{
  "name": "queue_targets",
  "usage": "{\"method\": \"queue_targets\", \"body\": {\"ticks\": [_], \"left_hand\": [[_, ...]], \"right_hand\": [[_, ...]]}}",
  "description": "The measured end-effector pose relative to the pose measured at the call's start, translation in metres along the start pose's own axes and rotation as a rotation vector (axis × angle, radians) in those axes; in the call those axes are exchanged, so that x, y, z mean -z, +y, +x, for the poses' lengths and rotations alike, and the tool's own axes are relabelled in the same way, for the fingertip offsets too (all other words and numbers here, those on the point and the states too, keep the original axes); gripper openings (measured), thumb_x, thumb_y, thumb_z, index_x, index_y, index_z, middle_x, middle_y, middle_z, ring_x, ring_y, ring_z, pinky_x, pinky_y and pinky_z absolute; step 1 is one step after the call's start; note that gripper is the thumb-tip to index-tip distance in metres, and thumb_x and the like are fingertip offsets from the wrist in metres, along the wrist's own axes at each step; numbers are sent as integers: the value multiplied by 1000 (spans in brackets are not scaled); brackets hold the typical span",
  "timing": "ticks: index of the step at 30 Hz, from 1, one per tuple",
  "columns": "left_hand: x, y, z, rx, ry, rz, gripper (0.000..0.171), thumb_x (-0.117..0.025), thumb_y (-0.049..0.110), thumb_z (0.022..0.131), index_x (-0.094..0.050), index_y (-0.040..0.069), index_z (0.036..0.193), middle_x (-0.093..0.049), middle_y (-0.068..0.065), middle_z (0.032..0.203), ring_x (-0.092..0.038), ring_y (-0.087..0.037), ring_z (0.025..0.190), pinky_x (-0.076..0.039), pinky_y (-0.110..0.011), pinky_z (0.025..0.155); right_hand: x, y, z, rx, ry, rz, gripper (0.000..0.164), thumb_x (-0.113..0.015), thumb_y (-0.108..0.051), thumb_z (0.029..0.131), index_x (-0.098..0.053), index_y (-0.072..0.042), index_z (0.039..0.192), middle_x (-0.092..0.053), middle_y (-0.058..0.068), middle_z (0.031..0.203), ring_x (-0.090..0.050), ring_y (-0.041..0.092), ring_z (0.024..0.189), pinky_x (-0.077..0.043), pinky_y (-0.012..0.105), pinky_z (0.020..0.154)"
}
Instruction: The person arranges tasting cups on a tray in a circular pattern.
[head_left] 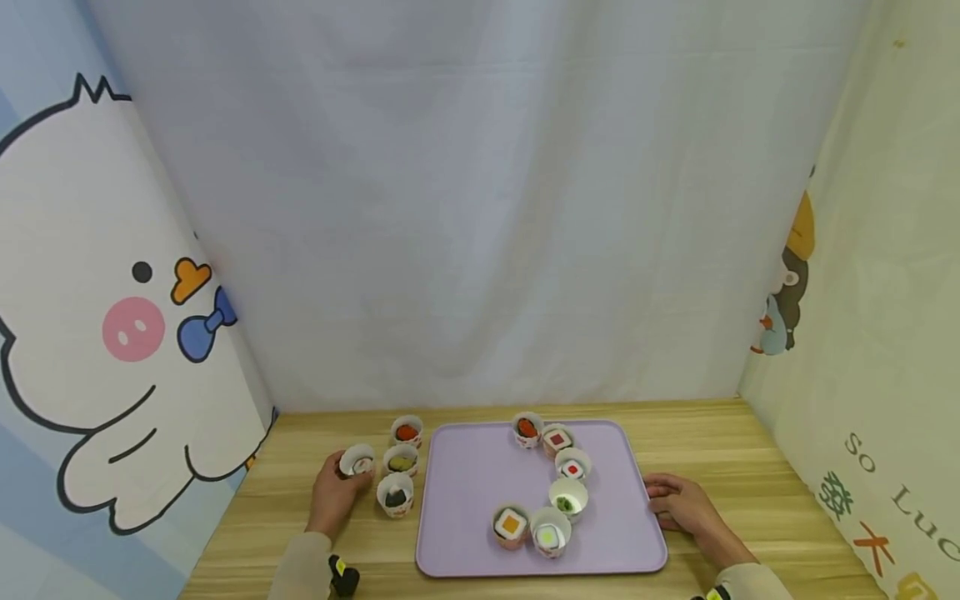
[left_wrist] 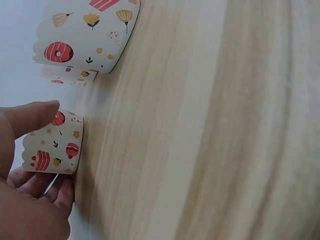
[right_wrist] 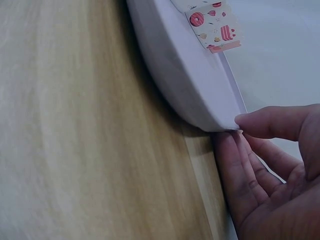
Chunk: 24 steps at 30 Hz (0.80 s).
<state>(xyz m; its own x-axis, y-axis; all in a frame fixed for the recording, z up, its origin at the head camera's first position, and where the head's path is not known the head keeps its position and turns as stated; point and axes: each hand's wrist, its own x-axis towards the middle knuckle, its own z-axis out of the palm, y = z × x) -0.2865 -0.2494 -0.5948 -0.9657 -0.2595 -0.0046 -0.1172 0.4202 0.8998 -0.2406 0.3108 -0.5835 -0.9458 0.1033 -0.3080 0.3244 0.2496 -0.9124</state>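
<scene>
My left hand [head_left: 335, 498] grips a patterned paper baking cup [head_left: 357, 461] at the table's left, thumb on one side and fingers on the other. Inside this cup is a whitish, sushi-like piece. The left wrist view shows the cup [left_wrist: 55, 145] resting on the wood, printed with cakes and flowers. At the right edge of the lilac tray [head_left: 465, 475] is my right hand [head_left: 684, 505]. In the right wrist view its thumb [right_wrist: 265, 121] presses the tray rim [right_wrist: 220, 117] from above, with the fingers against the outside and below.
Three cups stand between my left hand and the tray: one with red filling [head_left: 406, 432], one yellowish-green [head_left: 401, 461], one dark and white [head_left: 395, 496]. Several filled cups stand on the tray, including an orange-centred one [head_left: 511, 525]. A white curtain [head_left: 480, 250] hangs behind the wooden table [head_left: 337, 433].
</scene>
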Motion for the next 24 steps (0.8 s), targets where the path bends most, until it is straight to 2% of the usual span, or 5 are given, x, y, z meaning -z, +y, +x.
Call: {"method": "queue_targets", "body": {"ticks": [11, 19, 24], "left_hand": [[2, -6, -2, 17, 32, 24, 65, -71, 24, 89, -42, -2, 141, -54, -28, 134, -54, -38, 119, -45, -51, 98], [18, 5, -13, 7, 90, 36, 63, -71, 27, 89, -44, 1, 139, -58, -22, 128, -55, -29, 111, -47, -32, 86], [31, 13, -22, 4, 72, 26, 64, -69, 28, 90, -41, 3, 142, -55, -21, 133, -54, -29, 117, -47, -28, 88]], "right_hand": [[-1, 2, 2, 5, -1, 9, 55, -65, 6, 78, -54, 7, 131, -65, 6, 100, -62, 14, 82, -57, 33, 67], [-1, 2, 3, 0, 2, 8, 55, -65, 6, 78, -53, 7, 132, -65, 6, 100, -63, 16, 83, -57, 33, 67], [-1, 1, 1, 6, 0, 8, 55, -64, 7, 77, -53, 7, 131, -65, 6, 99, -63, 17, 83, -57, 33, 67]]}}
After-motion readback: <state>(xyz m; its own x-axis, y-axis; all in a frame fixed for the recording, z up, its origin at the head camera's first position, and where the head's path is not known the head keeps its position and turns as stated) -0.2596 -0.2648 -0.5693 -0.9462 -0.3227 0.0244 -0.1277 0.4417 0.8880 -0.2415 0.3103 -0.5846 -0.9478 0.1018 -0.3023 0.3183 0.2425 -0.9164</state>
